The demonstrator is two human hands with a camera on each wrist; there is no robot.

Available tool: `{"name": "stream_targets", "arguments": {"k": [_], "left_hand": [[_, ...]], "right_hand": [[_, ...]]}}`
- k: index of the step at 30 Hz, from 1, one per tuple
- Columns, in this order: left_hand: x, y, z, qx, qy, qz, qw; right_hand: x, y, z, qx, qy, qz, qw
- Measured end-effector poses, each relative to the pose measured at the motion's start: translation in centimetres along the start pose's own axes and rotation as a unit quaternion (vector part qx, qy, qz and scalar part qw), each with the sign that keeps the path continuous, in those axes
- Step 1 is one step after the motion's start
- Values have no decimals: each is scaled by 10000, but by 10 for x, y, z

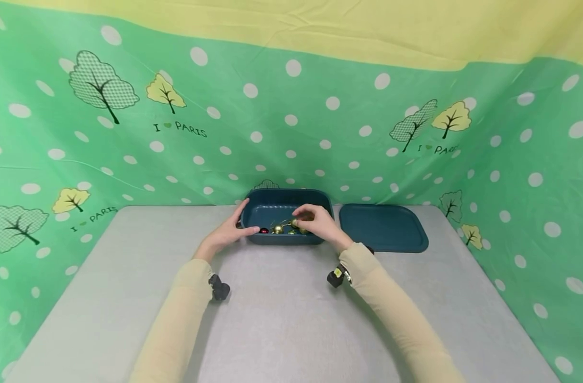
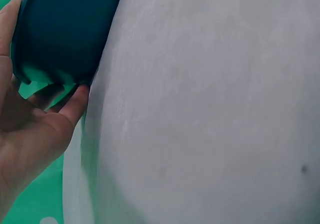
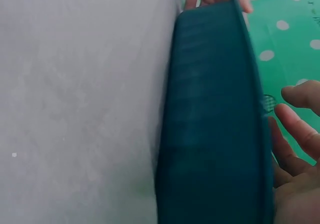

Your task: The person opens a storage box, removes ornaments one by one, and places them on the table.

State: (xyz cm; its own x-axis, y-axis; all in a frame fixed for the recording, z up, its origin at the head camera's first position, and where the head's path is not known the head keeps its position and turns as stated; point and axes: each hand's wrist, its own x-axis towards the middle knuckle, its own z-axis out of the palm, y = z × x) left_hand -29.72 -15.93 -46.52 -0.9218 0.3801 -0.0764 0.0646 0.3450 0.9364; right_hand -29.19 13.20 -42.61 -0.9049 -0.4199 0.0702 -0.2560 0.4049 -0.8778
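Observation:
A dark blue rectangular box (image 1: pixel 286 240) stands near the table's back edge. My left hand (image 1: pixel 226 232) holds its left end, thumb at the front corner and fingers along the side; the left wrist view shows this hand (image 2: pixel 35 129) against the box's end wall. My right hand (image 1: pixel 318 221) reaches over the front rim into the box's right part, just above small shiny balls. In the right wrist view its fingers (image 3: pixel 295 129) are bent and apart, with nothing visible between them. Inside lie a red ball (image 1: pixel 264 231) and several gold balls (image 1: pixel 278 229), partly hidden by the front wall.
A dark blue lid (image 1: pixel 383 227) lies flat on the grey table (image 1: pixel 282 314), right of the box. A green dotted curtain (image 1: pixel 291 138) hangs directly behind the table and along its sides. Black wrist cameras (image 1: pixel 219 288) sit on both forearms.

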Motion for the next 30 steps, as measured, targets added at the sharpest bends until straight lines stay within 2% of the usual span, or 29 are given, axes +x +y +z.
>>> {"name": "stream_targets", "arguments": {"k": [5,14,21,25,30], "left_hand": [[0,-2,-2,-5,-97,130,9999],[2,-2,-2,-67,-28,-59,10000],[-11,23,-1,-211,-176,-156,9995],[-15,30,0,-228,-186,-127,9995],[-15,29,-1,-217,-184,-138,9995]], "right_hand": [[9,0,4,-285,38,182,9994],[22,5,7,-473,-28,485,9977],[29,9,9,-398,-115,579,9975],[32,11,11,-462,-411,727,9954],[36,14,14,-676,-866,721,9913]]}}
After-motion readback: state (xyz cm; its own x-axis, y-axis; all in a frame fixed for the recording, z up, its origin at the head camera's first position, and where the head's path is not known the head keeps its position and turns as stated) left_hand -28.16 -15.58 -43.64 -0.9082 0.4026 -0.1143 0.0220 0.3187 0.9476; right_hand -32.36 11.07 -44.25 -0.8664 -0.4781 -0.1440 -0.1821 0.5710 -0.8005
